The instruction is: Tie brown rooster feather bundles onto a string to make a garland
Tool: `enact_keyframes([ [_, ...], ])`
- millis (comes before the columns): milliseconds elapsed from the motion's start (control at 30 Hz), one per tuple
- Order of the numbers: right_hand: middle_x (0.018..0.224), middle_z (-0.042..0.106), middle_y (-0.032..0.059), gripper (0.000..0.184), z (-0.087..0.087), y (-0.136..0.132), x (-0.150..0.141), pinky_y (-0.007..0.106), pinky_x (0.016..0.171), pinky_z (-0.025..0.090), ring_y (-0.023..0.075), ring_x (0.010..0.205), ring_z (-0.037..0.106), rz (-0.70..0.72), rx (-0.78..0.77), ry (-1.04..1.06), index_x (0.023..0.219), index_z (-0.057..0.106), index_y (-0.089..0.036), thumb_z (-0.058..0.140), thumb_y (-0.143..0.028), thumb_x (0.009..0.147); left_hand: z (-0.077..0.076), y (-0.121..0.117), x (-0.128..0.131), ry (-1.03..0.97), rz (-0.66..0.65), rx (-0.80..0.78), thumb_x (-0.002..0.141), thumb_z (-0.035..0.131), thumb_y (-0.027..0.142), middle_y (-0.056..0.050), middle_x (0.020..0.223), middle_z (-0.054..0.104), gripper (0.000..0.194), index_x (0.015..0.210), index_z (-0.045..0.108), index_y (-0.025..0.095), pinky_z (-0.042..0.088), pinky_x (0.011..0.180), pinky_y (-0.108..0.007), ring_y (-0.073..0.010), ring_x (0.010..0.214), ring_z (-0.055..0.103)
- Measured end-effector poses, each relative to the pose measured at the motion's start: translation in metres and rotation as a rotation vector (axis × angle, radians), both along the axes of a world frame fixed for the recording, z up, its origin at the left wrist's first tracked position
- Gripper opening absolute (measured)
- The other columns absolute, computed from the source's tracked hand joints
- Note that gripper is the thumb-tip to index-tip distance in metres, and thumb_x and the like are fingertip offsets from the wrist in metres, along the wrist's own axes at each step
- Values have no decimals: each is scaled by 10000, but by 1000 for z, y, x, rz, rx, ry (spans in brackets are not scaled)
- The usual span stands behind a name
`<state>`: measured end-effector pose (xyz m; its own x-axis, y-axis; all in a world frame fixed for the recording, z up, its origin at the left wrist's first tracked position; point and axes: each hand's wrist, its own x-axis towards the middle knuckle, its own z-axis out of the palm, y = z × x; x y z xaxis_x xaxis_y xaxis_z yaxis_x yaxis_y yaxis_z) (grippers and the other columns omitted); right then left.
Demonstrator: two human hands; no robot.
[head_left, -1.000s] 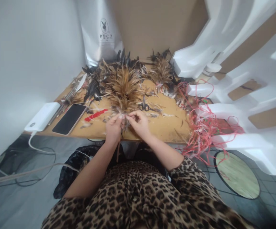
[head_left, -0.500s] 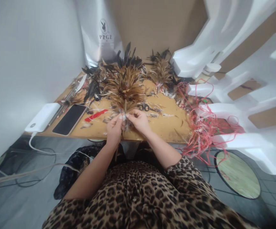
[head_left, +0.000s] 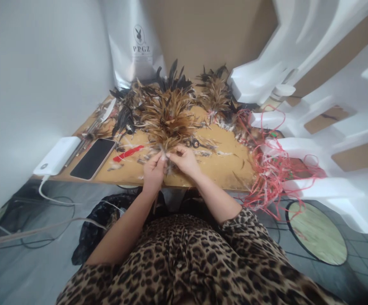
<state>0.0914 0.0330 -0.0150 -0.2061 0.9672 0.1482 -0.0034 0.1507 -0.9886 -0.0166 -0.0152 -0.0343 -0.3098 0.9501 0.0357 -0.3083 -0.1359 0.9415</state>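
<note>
A large bunch of brown feathers with black tips (head_left: 171, 110) fans away from me in the middle of the wooden table (head_left: 222, 169). My left hand (head_left: 154, 171) is closed around its pale stem end near the table's front edge. Pinched at the same spot, my right hand (head_left: 185, 162) has its thumb and forefinger against the base of the feathers. Both sets of fingertips nearly touch. Just beyond my right hand lie black-handled scissors (head_left: 194, 142). To the left of my hands is a red strip (head_left: 128, 153).
A phone (head_left: 93, 159) and a white power bank (head_left: 57, 156) with a cable lie at left. Another feather bunch (head_left: 216, 95) is at the back. Tangled pink string (head_left: 274, 178) hangs over the right edge beside white foam pieces (head_left: 323, 188). A silver bag (head_left: 136, 51) stands behind.
The feather bunch has tilted slightly, its black tips shifting a little right and down. My hands stay at the stems, with small finger movements.
</note>
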Motion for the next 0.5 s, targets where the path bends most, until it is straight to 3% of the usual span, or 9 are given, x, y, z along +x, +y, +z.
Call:
enact_keyframes([
  [100, 721, 615, -13, 260, -4, -1, -4, 228, 654, 429, 98, 647, 543, -43, -42, 91, 747, 578, -169, 712, -350, 619, 1, 3, 0, -39, 21, -9, 717, 708, 389, 44, 535, 477, 298, 870, 701, 133, 288, 424, -178, -46, 444, 372],
  [233, 748, 647, -9, 354, -9, -6, -7, 225, 661, 437, 97, 653, 565, 49, -166, 188, 855, 588, -176, 720, -404, 619, 5, 6, -3, -66, 42, -23, 693, 721, 367, 44, 530, 480, 286, 848, 698, 129, 288, 430, -172, -45, 452, 378],
  [500, 508, 462, -65, 281, -13, -9, -9, 200, 489, 263, 57, 475, 334, -35, -99, 57, 624, 556, -160, 647, -416, 695, 4, 7, -4, -47, 66, -34, 695, 712, 339, 43, 540, 499, 269, 848, 704, 118, 324, 447, -167, -42, 459, 392],
])
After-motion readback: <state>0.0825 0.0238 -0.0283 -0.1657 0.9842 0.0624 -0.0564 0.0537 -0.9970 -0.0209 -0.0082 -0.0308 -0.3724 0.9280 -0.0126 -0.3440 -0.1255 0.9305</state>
